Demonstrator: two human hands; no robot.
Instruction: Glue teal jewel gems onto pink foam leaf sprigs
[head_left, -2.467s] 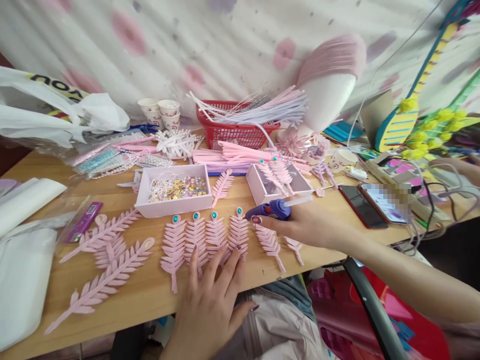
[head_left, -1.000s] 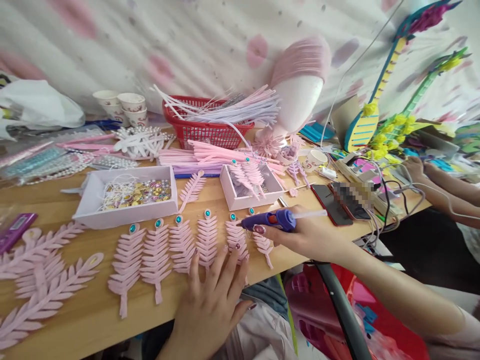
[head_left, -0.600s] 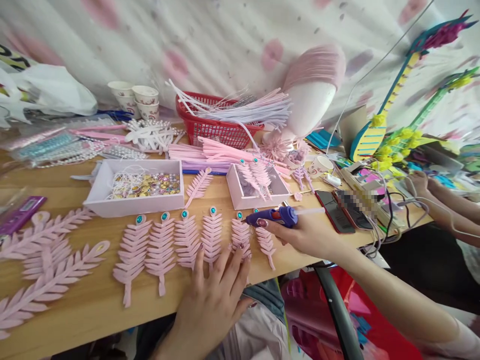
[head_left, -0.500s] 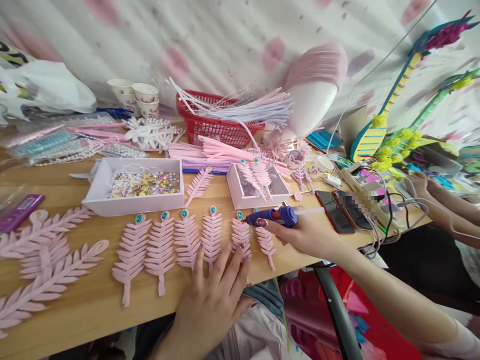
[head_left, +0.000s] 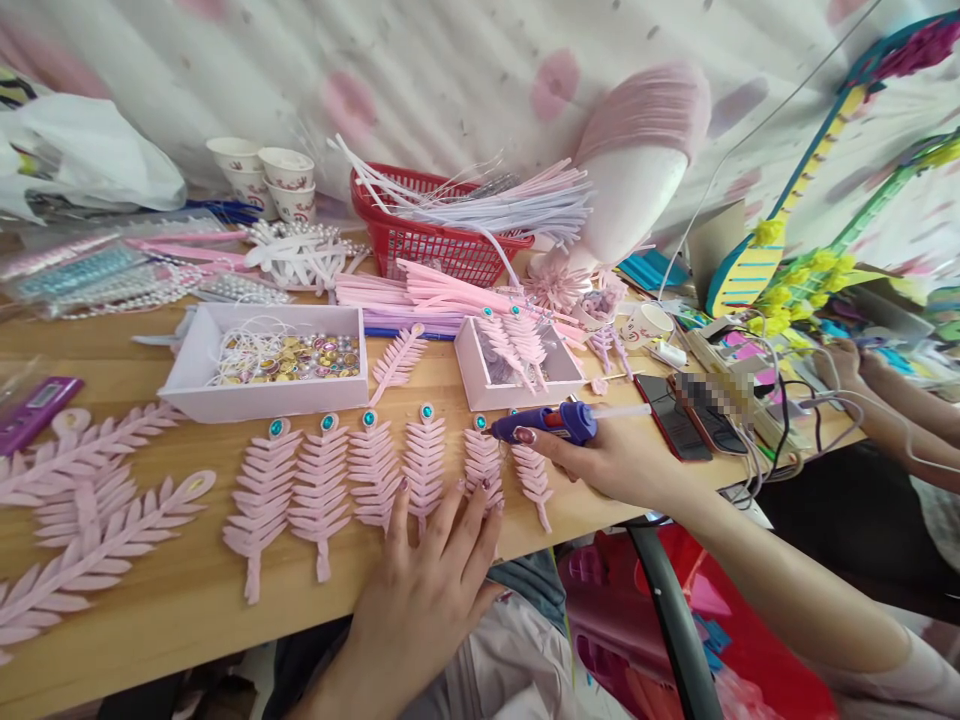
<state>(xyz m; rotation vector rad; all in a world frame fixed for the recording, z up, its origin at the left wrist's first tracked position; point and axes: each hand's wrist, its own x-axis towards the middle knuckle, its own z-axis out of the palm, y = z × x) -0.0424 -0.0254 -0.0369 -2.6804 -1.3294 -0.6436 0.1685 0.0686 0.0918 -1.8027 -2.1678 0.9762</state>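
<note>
My right hand point(head_left: 615, 460) is closed around a blue glue gun point(head_left: 559, 424), a pale glue stick poking out of its back. Its nozzle is beside the teal gem point(head_left: 480, 423) at the top of a pink feather-shaped piece point(head_left: 482, 462). Fingers spread, my left hand point(head_left: 431, 580) lies flat at the table edge, fingertips on the lower ends of the middle pink pieces. Several such pieces, each topped with a teal gem, form a row, including a pink feather piece point(head_left: 260, 500) at the left end. The gem of the rightmost piece is partly hidden by the glue gun.
Behind the row stand a white box of gems and cords point(head_left: 262, 400) and a smaller white box point(head_left: 517, 396). A red basket point(head_left: 442, 255) holds pipe cleaners. Phones point(head_left: 671, 420) and cables lie at right, near another person's arm point(head_left: 900, 400). Larger pink fronds point(head_left: 112, 550) lie left.
The view has shifted slightly. Both hands and the glue gun keep almost the same place over the row, with the nozzle still beside the same gem.
</note>
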